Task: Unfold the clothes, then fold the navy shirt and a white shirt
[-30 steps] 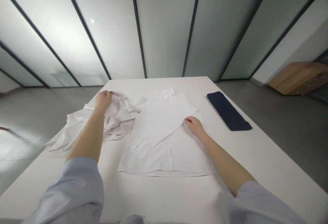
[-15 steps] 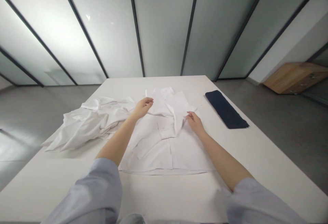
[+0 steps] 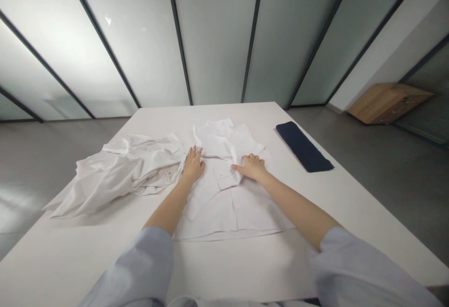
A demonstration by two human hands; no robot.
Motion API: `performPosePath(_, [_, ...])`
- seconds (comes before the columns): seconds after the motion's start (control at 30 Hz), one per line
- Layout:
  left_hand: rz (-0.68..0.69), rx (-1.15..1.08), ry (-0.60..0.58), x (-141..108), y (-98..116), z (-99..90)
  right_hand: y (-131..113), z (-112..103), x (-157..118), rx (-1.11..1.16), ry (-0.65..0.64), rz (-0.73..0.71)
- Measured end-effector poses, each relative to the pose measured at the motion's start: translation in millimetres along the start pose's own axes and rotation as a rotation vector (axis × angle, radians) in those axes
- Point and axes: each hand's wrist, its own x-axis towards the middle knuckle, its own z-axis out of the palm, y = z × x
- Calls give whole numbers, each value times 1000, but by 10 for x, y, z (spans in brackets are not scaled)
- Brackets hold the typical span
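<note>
A white garment [image 3: 217, 213] is spread on the white table [image 3: 224, 269], its upper part folded over and creased. My left hand [image 3: 193, 163] lies on the garment's left side with the fingers spread, holding nothing. On the right, my right hand [image 3: 251, 166] rests on the folded part, fingers bent and thumb pointing left along a fold. Whether cloth is pinched under its fingers is hidden. A second white garment [image 3: 119, 173] lies crumpled left of my left hand.
A folded dark blue cloth [image 3: 303, 147] lies near the table's right edge. Beyond the table stand frosted glass panels [image 3: 217, 35] with dark frames. A wooden cabinet [image 3: 387, 103] is on the floor at the far right.
My left hand has come down onto the garment, nearer to me, and its fingers have spread. My right hand has moved left onto the folded part. A raised piece at the upper left now lies flatter.
</note>
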Motion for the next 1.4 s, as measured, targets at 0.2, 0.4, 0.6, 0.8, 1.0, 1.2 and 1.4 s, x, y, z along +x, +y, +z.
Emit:
performPosePath(0.2, [-51, 0, 18, 3, -60, 40, 56, -195, 34, -67, 26, -65])
performPosePath(0.4, [-39, 34, 29, -17, 22, -44, 620, -244, 80, 172, 148, 193])
performPosePath(0.6, [68, 56, -36, 11, 159, -105, 638, 87, 18, 579, 133, 101])
performPosePath(0.8, [133, 76, -202, 276, 86, -82, 416, 74, 51, 976, 149, 48])
performPosePath(1.0, [173, 179, -128, 497, -167, -258, 472, -25, 48, 1388, -49, 200])
performPosePath(1.2, [99, 237, -150, 407, -383, -453, 742, 56, -69, 1117, -177, 217])
performPosePath(1.4, [11, 281, -165, 294, -370, -442, 885, 164, -107, 700, -116, -40])
